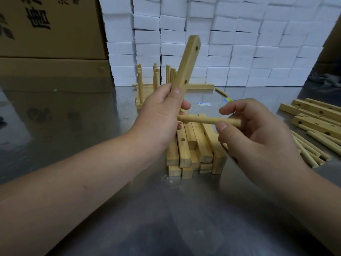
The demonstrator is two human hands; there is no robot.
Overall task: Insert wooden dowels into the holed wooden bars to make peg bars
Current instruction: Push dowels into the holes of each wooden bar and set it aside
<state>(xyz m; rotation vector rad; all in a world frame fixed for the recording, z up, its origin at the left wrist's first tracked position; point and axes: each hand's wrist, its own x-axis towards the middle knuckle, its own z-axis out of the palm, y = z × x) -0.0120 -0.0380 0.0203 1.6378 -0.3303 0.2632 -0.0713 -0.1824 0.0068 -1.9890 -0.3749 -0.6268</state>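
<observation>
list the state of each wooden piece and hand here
held bar, tilted upright in left hand, visible holes empty
dowel, level, pinched by right hand, tip near left hand
stacked bars, lying on table
peg bars, dowels standing upright
loose dowels, lying flat

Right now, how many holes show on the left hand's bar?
2: upper hole near the top end of the bar, lower hole just above the thumb. The left hand covers its lower part, so more may be hidden.
</observation>
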